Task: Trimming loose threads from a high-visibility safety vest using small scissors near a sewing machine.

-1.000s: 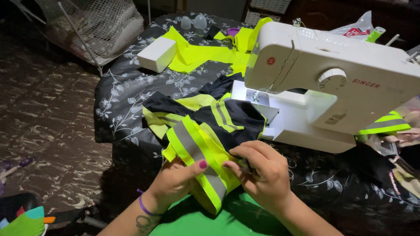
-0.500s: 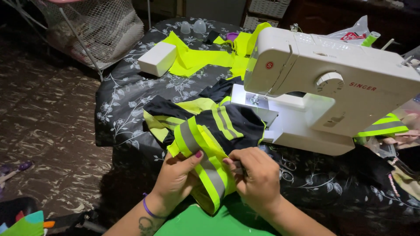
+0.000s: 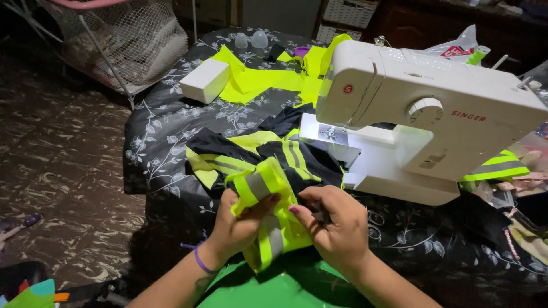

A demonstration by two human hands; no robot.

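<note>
Near the lower middle of the frame, the left hand (image 3: 240,223) and right hand (image 3: 334,225) are both gripping a neon-yellow reflective strip (image 3: 268,214), folding it just before the white sewing machine (image 3: 422,114); nothing is lying under the needle, so stitching looks undone.

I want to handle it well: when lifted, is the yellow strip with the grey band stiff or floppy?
Probably floppy: the strip bends and folds between the left hand and right hand. Likely light, since fingertips alone hold it.
</note>
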